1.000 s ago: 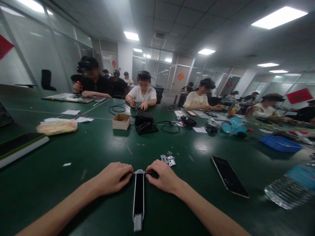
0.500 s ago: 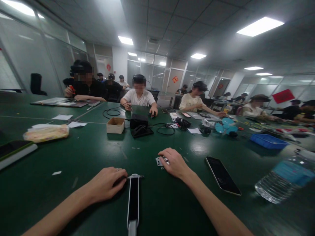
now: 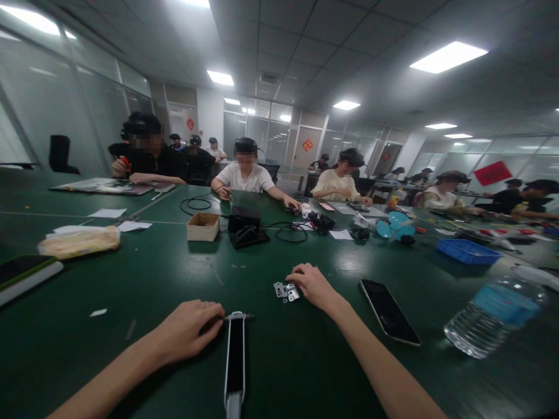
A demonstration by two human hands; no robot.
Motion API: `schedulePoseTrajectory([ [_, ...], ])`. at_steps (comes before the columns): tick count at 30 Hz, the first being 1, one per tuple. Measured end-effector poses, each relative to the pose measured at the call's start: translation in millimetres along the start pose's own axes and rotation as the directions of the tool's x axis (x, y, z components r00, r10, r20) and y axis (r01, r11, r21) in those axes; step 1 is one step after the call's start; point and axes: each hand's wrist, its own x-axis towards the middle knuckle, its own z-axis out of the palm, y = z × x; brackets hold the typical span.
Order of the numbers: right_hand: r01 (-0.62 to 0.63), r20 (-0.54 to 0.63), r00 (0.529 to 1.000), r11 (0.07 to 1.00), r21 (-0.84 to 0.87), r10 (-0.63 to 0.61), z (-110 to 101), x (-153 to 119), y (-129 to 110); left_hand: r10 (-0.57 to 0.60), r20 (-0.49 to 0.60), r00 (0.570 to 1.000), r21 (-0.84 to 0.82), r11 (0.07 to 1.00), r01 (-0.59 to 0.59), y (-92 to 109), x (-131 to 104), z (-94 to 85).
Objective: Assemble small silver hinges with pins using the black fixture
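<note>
My left hand rests on the green table, its fingers curled at the left end of a thin crosspiece. That crosspiece sits at the far end of a long, narrow bar with a black face and silver edges. My right hand is bent over the table farther forward, thumb and fingers apart. Its fingertips are at the edge of some small silver metal plates with holes, which lie on the table. A tiny ring-like piece lies just in front of them.
Right of my right arm are a phone and a water bottle lying on its side. A blue tray, a small open box and a black device stand farther off. Several co-workers sit around.
My right hand has drawn back slightly to the right, uncovering more of the metal plates. My left hand stays at the crosspiece. A co-worker opposite has moved one hand sideways; another has pulled an arm in.
</note>
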Motion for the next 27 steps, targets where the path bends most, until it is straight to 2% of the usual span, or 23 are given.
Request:
schedulePoseTrajectory([
  [7,-0.055,0.058,0.997,0.998,-0.008,0.055,-4.8,2.5,-1.2,0.013,-0.007,1.0,0.0,1.0,-0.013,-1.6,-1.0,0.8],
  [16,-0.093,0.033,0.995,0.995,-0.048,0.095,-5.2,3.0,5.4,0.0,0.019,1.0,0.024,1.0,0.0,2.7,0.1,-2.1],
  [20,-0.065,0.026,0.997,0.997,-0.047,0.066,-8.8,1.3,1.8,-0.023,0.039,0.999,0.008,1.0,0.023,3.9,0.1,-3.7],
  [27,-0.028,0.103,0.994,0.999,-0.045,0.033,-11.9,-0.3,6.7,-0.011,0.033,0.999,0.036,0.999,0.01,3.8,0.3,-3.5],
])
